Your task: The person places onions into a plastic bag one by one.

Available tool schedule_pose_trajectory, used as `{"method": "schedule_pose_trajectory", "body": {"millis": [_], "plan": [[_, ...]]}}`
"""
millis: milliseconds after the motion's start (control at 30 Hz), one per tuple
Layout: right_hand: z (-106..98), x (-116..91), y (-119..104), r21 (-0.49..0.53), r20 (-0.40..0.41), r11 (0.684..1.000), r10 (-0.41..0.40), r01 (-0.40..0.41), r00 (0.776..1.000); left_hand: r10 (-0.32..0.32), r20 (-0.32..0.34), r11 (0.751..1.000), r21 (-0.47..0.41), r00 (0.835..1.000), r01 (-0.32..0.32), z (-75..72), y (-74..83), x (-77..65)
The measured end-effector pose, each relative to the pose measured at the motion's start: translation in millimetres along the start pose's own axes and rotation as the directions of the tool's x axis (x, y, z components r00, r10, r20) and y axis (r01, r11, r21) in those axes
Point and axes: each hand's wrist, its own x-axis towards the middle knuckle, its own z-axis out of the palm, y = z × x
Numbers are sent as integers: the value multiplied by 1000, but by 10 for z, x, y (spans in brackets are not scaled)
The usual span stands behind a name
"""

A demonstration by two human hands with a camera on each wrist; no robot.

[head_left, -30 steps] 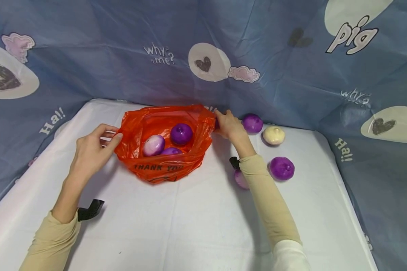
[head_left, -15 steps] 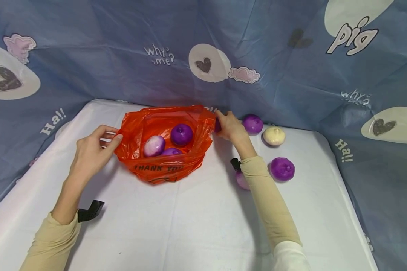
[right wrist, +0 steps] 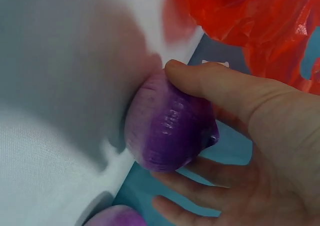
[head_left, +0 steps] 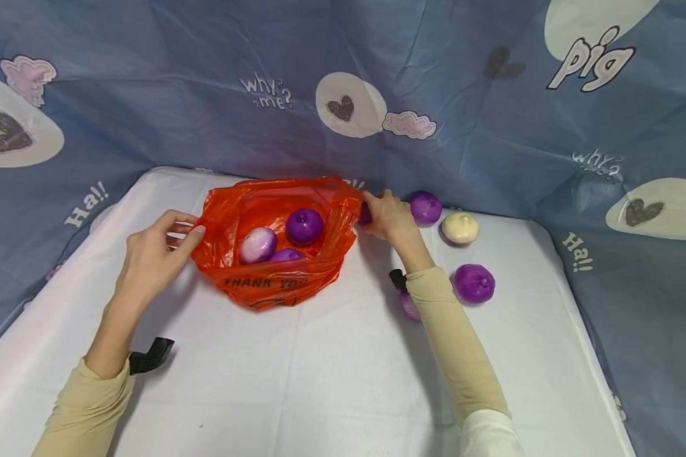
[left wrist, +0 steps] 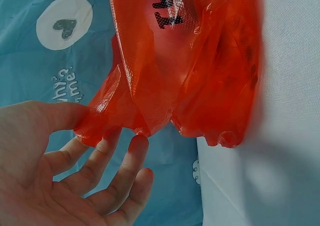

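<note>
An open red plastic bag with black "THANK YOU" print stands at the back of the white table. My left hand pinches its left edge between thumb and fingers, as the left wrist view also shows. Inside lie a white-and-purple onion, a dark purple onion and another purple onion, partly hidden by the front wall. Just right of the bag, my right hand grips a purple onion between thumb and fingers. Most of that onion is hidden behind the hand in the head view.
To the right on the table are a purple onion, a cream onion and another purple onion. A paler one is partly covered by my right sleeve. A blue printed cloth rises behind the table.
My right hand has shifted very slightly right and toward me, with the onion still in its grip. The left hand and the bag stay put.
</note>
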Motion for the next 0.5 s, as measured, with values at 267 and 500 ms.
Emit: {"method": "schedule_pose_trajectory", "body": {"millis": [267,500], "plan": [[-42,-139,-4,-1,-39,1000,-20,20,999,-1,3,1000,-2,1000,1,3,-10,0],[-83,-237,-53,-29,-64,999,-31,29,997,1,8,1000,1,1000,-1,6,3,-2]]}}
